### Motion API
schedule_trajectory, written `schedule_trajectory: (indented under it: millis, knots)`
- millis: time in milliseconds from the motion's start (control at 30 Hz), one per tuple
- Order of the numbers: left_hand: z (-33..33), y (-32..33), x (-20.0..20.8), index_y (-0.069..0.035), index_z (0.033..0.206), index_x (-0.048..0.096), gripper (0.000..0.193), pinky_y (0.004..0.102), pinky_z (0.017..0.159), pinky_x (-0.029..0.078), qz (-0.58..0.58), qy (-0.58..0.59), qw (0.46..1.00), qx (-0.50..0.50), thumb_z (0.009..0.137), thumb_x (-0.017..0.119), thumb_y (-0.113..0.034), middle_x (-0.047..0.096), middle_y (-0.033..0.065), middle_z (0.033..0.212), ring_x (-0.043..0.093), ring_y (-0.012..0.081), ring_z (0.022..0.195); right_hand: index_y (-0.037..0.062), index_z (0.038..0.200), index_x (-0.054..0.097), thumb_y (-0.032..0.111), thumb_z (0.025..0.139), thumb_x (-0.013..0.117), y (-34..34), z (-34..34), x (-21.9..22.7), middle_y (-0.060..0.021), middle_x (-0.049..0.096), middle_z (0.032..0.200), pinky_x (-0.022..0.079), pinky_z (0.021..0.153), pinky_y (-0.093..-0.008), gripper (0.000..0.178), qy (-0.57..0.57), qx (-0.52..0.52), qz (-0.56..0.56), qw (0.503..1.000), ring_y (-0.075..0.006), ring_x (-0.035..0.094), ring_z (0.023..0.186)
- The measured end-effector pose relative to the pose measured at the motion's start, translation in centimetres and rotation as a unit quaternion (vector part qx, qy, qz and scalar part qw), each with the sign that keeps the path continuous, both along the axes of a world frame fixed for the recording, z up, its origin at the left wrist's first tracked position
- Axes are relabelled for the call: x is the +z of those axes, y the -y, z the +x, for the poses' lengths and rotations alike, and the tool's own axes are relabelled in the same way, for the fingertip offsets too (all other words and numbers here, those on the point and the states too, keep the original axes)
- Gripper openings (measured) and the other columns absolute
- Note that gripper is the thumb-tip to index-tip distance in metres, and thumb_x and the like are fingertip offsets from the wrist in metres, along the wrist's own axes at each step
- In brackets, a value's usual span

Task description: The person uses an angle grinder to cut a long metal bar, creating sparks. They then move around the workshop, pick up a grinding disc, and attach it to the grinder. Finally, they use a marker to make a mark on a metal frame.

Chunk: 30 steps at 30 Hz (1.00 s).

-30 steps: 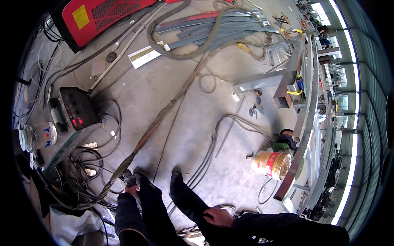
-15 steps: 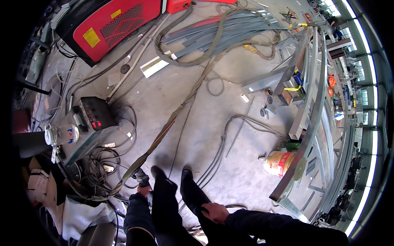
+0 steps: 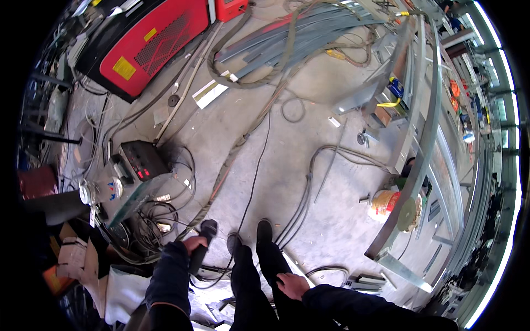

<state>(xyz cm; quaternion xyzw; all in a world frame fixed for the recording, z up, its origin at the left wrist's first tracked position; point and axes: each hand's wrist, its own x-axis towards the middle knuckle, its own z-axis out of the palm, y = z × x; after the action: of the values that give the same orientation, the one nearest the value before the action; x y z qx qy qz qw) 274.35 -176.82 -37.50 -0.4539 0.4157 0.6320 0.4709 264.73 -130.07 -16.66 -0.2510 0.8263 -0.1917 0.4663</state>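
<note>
My left hand [image 3: 191, 244] grips a black handle of a welding torch [image 3: 202, 246], whose thick braided hose [image 3: 232, 160] runs away across the concrete floor. My right hand [image 3: 292, 285] hangs loose beside my right thigh, fingers relaxed and holding nothing. Between the hands my two legs in dark trousers end in black shoes [image 3: 249, 236] standing on the floor.
A small black welder box with a red display [image 3: 141, 161] sits on a stand at left amid tangled cables. A big red machine [image 3: 146, 41] stands at the back left. A long metal frame [image 3: 419, 149] and a yellow-red can [image 3: 385, 203] are at right. Grey bars [image 3: 309, 33] lie far ahead.
The view has swung so the floor scene shifted right and down. My left hand with the torch handle has come further into sight; my right hand stays by my thigh.
</note>
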Motion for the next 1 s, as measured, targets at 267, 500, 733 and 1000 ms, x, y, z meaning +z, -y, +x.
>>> schedule_trajectory:
  millis: [267,500,733,1000]
  knots:
    - [-4.1,-11.3,26.6,-0.002,0.114,0.066,0.031,0.0375,0.078,0.059,0.217,-0.184,0.956,0.067,0.091,0.072,-0.022,0.074,0.0117,0.095,0.072,0.0242,0.082,0.0069,0.117,0.068,0.036,0.099,0.056,1.2,2.4,1.9,-0.0232,0.072,0.104,0.054,0.088,-0.0506,0.037,0.006,-0.209,0.058,0.976,-0.0408,0.068,0.106]
    - [-0.9,-11.9,45.3,-0.005,0.12,0.065,0.045,0.0338,0.081,0.052,-0.093,-0.222,0.971,0.012,0.079,0.084,-0.012,0.068,0.0011,0.097,0.063,0.0135,0.084,0.0042,0.158,0.037,0.07,0.104,0.039,12.6,-9.9,3.9,-0.0206,0.047,0.153,0.043,0.111,-0.048,0.085,0.483,-0.61,-0.292,0.557,-0.0327,0.05,0.134]
    - [-0.9,-8.5,48.9,-0.002,0.113,0.063,0.045,0.0395,0.071,0.059,0.018,-0.243,0.968,0.069,0.079,0.079,-0.027,0.071,0.0117,0.091,0.07,0.0236,0.079,-0.0043,0.157,0.033,0.054,0.1,0.056,20.2,-22.1,8.5,-0.0281,0.043,0.157,0.037,0.119,-0.0483,0.085,0.101,-0.427,-0.078,0.895,-0.0405,0.043,0.146]
    - [1.2,-8.1,51.1,-0.001,0.109,0.063,0.039,0.04,0.07,0.059,0.004,-0.264,0.959,0.099,0.082,0.076,-0.024,0.07,0.0136,0.09,0.07,0.0251,0.076,0.008,0.102,0.059,0.036,0.106,0.052,21.8,-16.4,12.9,0.0001,0.047,0.064,0.03,0.04,-0.0315,0.029,0.315,-0.744,-0.305,0.505,-0.0124,0.036,0.043]
